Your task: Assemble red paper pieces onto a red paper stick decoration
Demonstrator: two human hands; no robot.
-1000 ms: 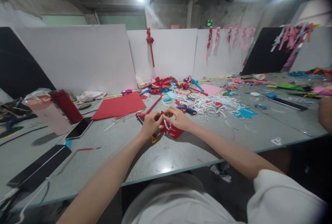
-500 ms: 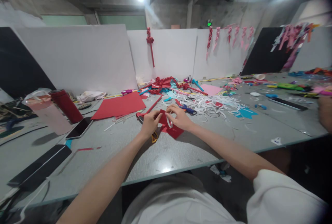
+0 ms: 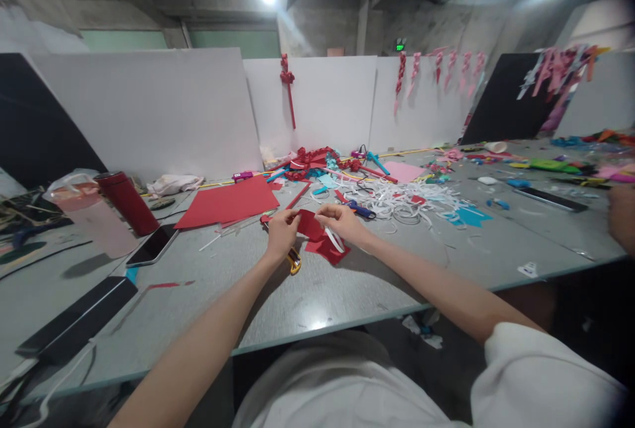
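Clock centred between your hands, 12 straight ahead. Closest, at 8 o'clock: a long black case (image 3: 77, 319) on the grey table (image 3: 208, 329). At 7, by your left wrist, a yellow-handled cutter (image 3: 294, 261), partly hidden. Red scraps (image 3: 330, 253) lie on the table at 5, just below the work. Your left hand (image 3: 282, 236) pinches the left edge of a curved red paper piece (image 3: 309, 224), which sits at dial centre between both hands. Your right hand (image 3: 346, 224) has thumb and fingers pinched on a looped white strip (image 3: 335, 240), hanging toward 5; can't tell if they grip the red paper too. Phone (image 3: 153, 245) lies at 9; another person's arm (image 3: 622, 217) shows at 3. Past that, red flask (image 3: 127, 204) between 9 and 10, red sheet (image 3: 228, 202) at 10, blue tool (image 3: 360, 209) at 2, with tangled white strips (image 3: 407, 198) beyond it. Red curled heap (image 3: 313, 159) at 12. Furthest, a red ornament (image 3: 287, 87) hangs on the white board (image 3: 332, 97) near 12, pink strands (image 3: 450, 71) toward 1
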